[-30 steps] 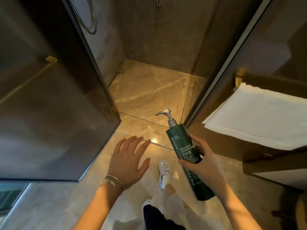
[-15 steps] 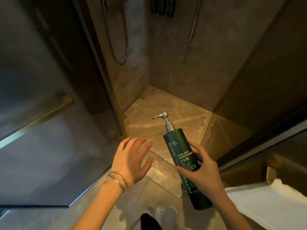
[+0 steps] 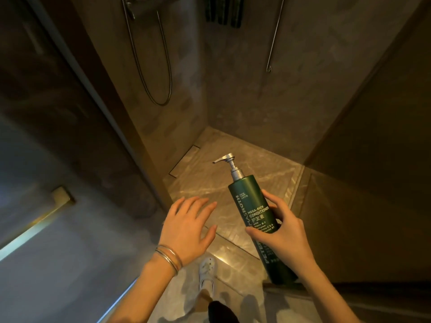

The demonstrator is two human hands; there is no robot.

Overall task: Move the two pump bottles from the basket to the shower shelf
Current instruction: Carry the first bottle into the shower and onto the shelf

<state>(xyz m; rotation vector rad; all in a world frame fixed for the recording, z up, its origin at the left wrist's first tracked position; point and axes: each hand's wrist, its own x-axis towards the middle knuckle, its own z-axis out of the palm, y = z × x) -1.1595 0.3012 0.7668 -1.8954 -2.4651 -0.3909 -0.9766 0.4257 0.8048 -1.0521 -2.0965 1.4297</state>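
Closer to the shower now, the right hand (image 3: 283, 231) gripped the smooth, rigid bottle (image 3: 254, 213) mid-body; left hand (image 3: 186, 227) hung empty, fingers spread.

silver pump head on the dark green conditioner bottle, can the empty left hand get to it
Probably yes: the left hand is open, holding nothing, beside the dark green conditioner bottle, and nothing sits between it and the silver pump head.

Dim brown stone shower walls (image 3: 268, 94) — glossy marble-veined floor (image 3: 210, 180) below, warm light glinting off it. Chrome hose (image 3: 161, 66) looped on left wall; glass door (image 3: 58, 183) at left — brass handle (image 3: 61, 197) on it.
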